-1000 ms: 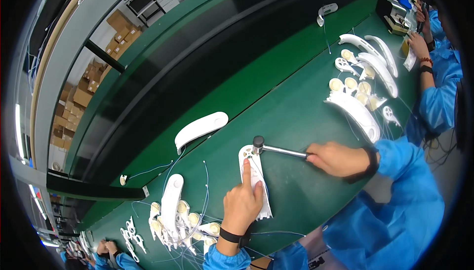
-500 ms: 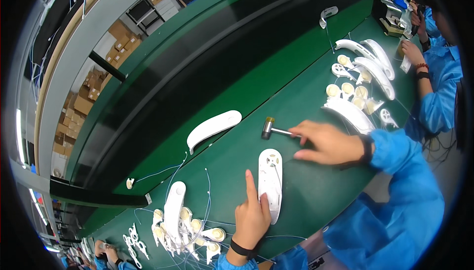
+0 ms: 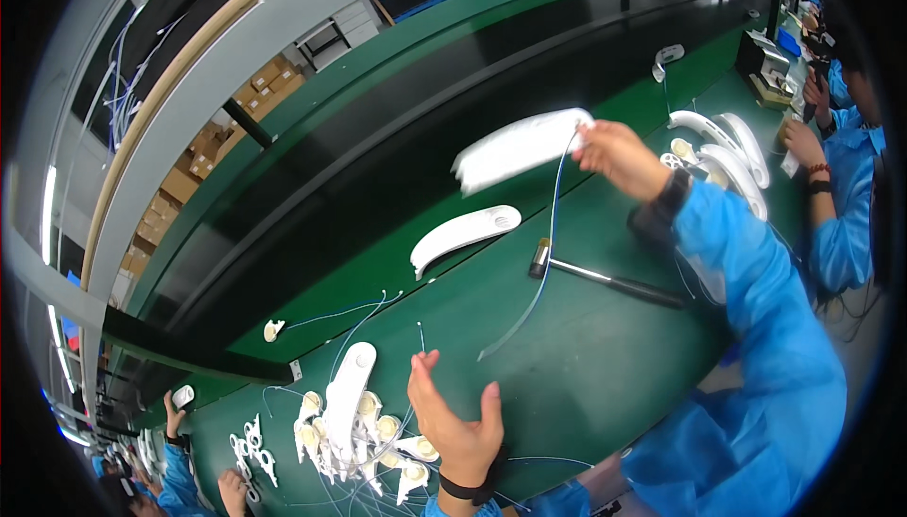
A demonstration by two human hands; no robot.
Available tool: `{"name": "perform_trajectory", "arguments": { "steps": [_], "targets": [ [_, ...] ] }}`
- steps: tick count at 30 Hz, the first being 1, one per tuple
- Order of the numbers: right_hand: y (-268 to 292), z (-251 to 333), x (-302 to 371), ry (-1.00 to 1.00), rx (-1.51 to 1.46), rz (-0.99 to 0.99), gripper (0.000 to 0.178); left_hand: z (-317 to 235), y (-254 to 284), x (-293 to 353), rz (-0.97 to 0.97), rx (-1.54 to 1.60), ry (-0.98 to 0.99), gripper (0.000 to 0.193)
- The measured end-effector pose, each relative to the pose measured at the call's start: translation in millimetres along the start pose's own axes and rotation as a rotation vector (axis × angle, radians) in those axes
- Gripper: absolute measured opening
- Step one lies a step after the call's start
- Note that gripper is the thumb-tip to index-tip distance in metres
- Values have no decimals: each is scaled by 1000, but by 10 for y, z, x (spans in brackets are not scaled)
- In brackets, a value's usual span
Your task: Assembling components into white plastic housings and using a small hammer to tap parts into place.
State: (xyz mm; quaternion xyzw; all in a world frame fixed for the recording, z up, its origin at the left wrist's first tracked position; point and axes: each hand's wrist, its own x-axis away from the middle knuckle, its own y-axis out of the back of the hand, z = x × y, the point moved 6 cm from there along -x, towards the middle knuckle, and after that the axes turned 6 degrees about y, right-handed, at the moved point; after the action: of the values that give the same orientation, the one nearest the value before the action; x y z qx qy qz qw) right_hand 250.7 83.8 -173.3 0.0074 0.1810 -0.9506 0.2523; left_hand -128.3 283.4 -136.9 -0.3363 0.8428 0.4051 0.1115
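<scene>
My right hand (image 3: 619,160) is closed on one end of a long curved white plastic housing (image 3: 521,148), held up over the back of the bench and smeared by motion. A thin blue-grey cable (image 3: 553,219) hangs down from near that grip. Below it lies a small mallet (image 3: 605,276) with a metal head and a black grip. My left hand (image 3: 460,427) hovers over the near side of the green bench top, thumb and fingers apart, holding nothing. To its left, a white housing (image 3: 351,394) rests on a heap of white parts (image 3: 385,430) with round cream discs and cables.
A second curved housing (image 3: 465,233) lies on the green ledge behind the mallet. More white housings (image 3: 744,148) are piled at the right, near a co-worker in a blue sleeve (image 3: 844,233). White ring-shaped parts (image 3: 252,443) lie at the left, by another person's hand (image 3: 231,491).
My right hand has left the mallet and lifted the white housing from the bench, up and toward the back. My left hand has come off it and spread. The whole view has shifted.
</scene>
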Motion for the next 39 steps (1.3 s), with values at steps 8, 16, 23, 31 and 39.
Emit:
{"name": "perform_trajectory", "arguments": {
  "steps": [8, 16, 23, 31, 39],
  "targets": [
    [926, -29, -651, -15, 1007, -509, 54, 359, 65, -6, -53, 203, 222, 73],
    [-791, -143, -299, 808, 1488, 44, 60, 465, 45, 8, -50, 271, 254, 64],
    [-1539, -662, -222, 486, 1593, 718, 62, 635, 25, 27, -38, 440, 331, 52],
    [-2142, -96, 90, 740, 1327, 1043, 48, 862, -162, 161, 51, 929, 588, 52],
    [-3431, -59, 1207, 698, 537, 1696, 50, 835, -327, 186, 244, 1648, 768, 74]
  ]
}}
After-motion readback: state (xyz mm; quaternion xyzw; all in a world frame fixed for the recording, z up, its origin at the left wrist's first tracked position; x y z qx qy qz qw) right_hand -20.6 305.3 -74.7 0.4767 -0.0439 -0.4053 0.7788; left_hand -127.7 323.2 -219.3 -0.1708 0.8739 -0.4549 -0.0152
